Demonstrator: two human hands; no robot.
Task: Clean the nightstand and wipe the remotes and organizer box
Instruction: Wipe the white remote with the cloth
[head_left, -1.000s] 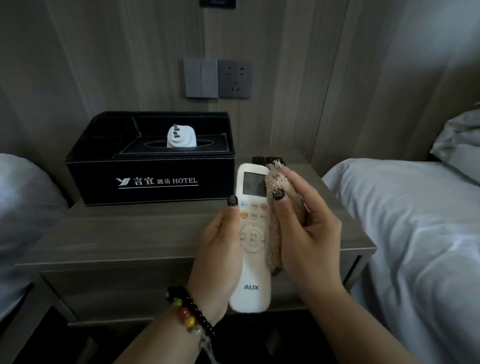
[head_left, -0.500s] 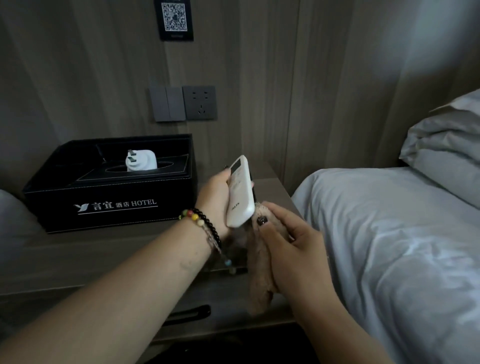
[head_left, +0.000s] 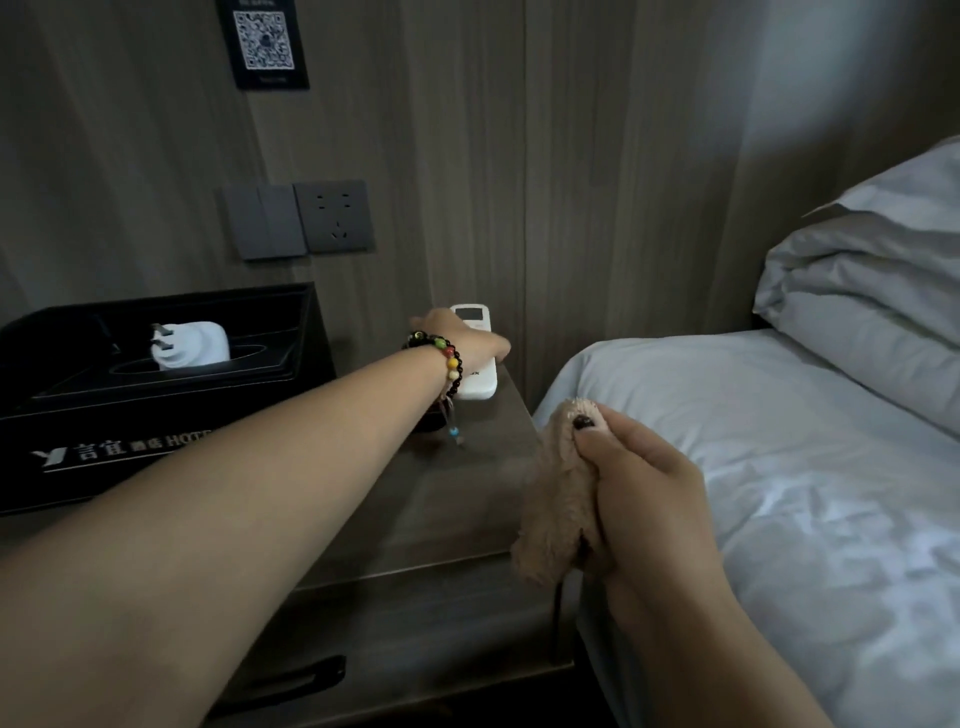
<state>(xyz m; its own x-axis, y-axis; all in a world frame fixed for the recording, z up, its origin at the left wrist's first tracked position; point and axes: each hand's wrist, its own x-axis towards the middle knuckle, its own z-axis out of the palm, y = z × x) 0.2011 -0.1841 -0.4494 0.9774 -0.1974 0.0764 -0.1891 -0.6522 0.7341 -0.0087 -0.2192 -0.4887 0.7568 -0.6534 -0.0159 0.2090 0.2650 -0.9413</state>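
From the head camera, the left arm stretches long and nearly straight from the lower left corner toward the back of the nightstand (head_left: 457, 499), forearm raised above the wooden top, a beaded bracelet (head_left: 451, 364) round the wrist. The left hand (head_left: 462, 340) lies over the white remote (head_left: 475, 358), which rests flat on the back right part of the nightstand, close to the wall panel, its small display end pointing to the wall. The hand covers the remote's middle; the fingers are on the far side and mostly hidden, so I cannot tell whether they clasp it or only rest on it.

The right hand (head_left: 644, 493) is held low at the nightstand's front right corner, next to the bed (head_left: 779, 467). Its fingers are curled tight round a bunched tan fluffy cloth (head_left: 556, 493), thumb with dark nail pressed on the top fold; the cloth hangs down from the fist beside the corner edge.

The black organizer box (head_left: 156, 415) stands on the left of the nightstand, with a white plug adapter (head_left: 189, 345) lying on its top. Above it on the wall are a switch and socket plate (head_left: 298, 221).
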